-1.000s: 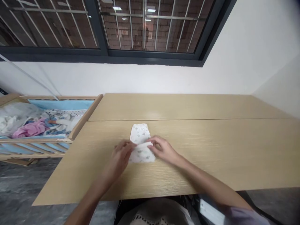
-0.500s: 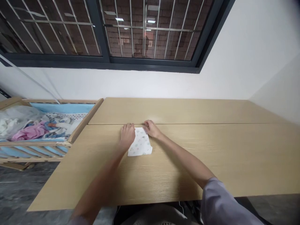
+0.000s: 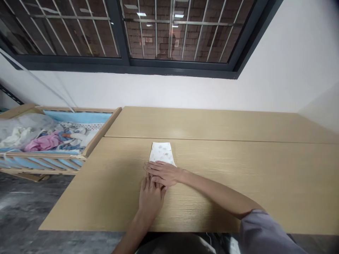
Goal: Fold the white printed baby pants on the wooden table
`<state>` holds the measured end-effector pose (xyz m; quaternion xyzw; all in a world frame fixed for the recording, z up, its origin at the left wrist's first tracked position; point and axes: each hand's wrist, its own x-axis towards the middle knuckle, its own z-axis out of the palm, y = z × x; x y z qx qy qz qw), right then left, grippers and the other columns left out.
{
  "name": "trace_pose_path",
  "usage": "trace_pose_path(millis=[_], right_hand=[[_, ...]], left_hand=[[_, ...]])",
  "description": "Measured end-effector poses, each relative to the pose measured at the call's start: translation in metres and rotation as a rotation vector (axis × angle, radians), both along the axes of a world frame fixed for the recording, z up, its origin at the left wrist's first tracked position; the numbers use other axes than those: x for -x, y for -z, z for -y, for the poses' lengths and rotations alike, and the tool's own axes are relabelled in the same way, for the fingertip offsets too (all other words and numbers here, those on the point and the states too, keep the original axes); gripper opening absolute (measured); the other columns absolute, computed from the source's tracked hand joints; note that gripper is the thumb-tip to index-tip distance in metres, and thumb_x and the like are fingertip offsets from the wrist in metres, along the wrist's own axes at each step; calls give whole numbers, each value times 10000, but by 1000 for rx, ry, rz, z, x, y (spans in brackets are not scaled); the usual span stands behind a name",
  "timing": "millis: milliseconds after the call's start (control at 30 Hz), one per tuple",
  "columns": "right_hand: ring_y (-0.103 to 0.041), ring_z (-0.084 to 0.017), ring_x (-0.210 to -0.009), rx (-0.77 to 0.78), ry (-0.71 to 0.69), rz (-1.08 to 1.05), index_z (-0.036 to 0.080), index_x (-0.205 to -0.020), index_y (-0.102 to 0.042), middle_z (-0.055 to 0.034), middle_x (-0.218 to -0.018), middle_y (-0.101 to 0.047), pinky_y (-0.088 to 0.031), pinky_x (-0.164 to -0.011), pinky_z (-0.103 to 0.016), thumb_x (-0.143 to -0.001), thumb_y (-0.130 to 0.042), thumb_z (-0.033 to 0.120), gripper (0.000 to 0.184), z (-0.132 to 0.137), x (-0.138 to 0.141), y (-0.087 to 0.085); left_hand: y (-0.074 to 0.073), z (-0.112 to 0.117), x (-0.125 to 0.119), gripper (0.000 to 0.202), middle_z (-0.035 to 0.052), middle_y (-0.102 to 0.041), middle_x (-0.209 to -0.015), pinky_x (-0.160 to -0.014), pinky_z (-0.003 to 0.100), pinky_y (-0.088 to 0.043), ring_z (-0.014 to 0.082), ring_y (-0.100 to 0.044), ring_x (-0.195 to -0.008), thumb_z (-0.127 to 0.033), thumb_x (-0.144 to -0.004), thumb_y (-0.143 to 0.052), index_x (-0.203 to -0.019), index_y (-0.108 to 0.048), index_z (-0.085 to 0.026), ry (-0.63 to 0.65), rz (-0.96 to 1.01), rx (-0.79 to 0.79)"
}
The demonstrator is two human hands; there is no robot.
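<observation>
A small white cloth (image 3: 161, 151) with a faint print lies flat on the wooden table (image 3: 225, 176). Across its near part rests my right hand (image 3: 164, 173), open, palm down, fingers stretched to the left. My left hand (image 3: 152, 194) is at the near edge of the cloth, open, with its fingers pointing away from me and their tips partly under my right hand. The near edge of the cloth is hidden by both hands.
To the left stands a wooden crib (image 3: 102, 132) with a blue lining, holding a pink cloth (image 3: 43, 141) and other crumpled fabrics. A seam (image 3: 212, 140) runs across the tabletop. Behind are a white wall and a dark-framed window (image 3: 180, 70) with bars.
Both hands have left the far corners of the cloth and come toward me. My right hand now lies flat over the near part, and my left hand has opened beside it.
</observation>
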<state>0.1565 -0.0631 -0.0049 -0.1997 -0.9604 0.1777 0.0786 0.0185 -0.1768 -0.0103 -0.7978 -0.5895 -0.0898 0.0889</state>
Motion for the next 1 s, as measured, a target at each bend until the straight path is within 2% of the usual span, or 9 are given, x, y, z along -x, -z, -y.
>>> trace_pose_path(millis=[100, 200, 367, 567, 700, 767, 833, 900, 1000], right_hand=[[-164, -224, -1555, -26, 69, 25, 192, -1606, -257, -91, -1664, -229, -160, -1269, -459, -1078, -286, 501, 613, -20, -4, 7], [-152, -237, -1557, -59, 183, 47, 189, -1603, -272, -97, -1667, -211, -133, -1273, -463, -1067, -283, 534, 637, -47, -11, 8], [-124, -225, -1563, -78, 266, 55, 220, -1619, -215, -60, -1684, -158, -86, -1279, -453, -1070, -248, 525, 629, -89, -26, 6], [-109, -232, -1566, -109, 296, 59, 195, -1618, -208, -89, -1689, -153, -75, -1273, -471, -1078, -239, 474, 608, -106, -35, -6], [-118, -283, -1561, -146, 419, -40, 153, -1612, -211, -148, -1680, -183, -131, -1250, -517, -1074, -253, 481, 631, -85, -44, -34], [-240, -314, -1517, -161, 457, -96, 166, -1586, -288, -171, -1630, -306, -226, -1208, -538, -1069, -300, 467, 598, -62, -51, -48], [-437, -315, -1378, -145, 429, -109, 187, -1520, -418, -174, -1476, -501, -337, -1137, -522, -1055, -378, 456, 539, -34, -59, -57], [-563, -292, -1204, -110, 361, -79, 195, -1425, -534, -149, -1279, -625, -413, -1063, -486, -1028, -466, 465, 485, -6, -67, -55], [-594, -283, -1134, -118, 314, -26, 184, -1315, -615, -138, -1194, -647, -449, -1011, -460, -994, -553, 452, 423, 26, -74, -35]], left_hand=[[4, -1, 5, 475, 251, -597, -1394, -1050, 518, -469, 391, -533, -1337, -372, -1008, -452, -1323, -629, -64, -2, 18, 3], [9, -2, 8, 530, 254, -508, -1486, -1049, 512, -470, 384, -512, -1361, -394, -1014, -430, -1413, -546, -65, -5, 30, 9], [13, -3, 12, 531, 237, -462, -1528, -1055, 503, -471, 366, -485, -1390, -403, -1022, -413, -1439, -524, -93, 10, 71, 4], [14, -3, 16, 535, 226, -458, -1536, -1053, 489, -470, 344, -482, -1396, -418, -1027, -413, -1451, -502, -105, 25, 67, -4], [15, -3, 22, 531, 229, -453, -1540, -1055, 479, -473, 340, -467, -1409, -404, -1031, -416, -1451, -489, -88, 68, 58, -8], [13, -7, 29, 474, 211, -491, -1518, -1047, 474, -481, 326, -484, -1396, -365, -1033, -419, -1417, -523, -108, 110, 77, -1], [9, -14, 39, 373, 172, -566, -1459, -1039, 469, -487, 298, -513, -1372, -267, -1031, -406, -1328, -595, -145, 195, 102, 20], [5, -24, 50, 342, 124, -648, -1365, -1033, 454, -494, 264, -555, -1327, -158, -1013, -385, -1231, -648, -180, 291, 133, 40], [-1, -39, 63, 352, 88, -711, -1246, -1000, 424, -518, 234, -632, -1202, -106, -996, -379, -1182, -664, -195, 356, 186, 53]])
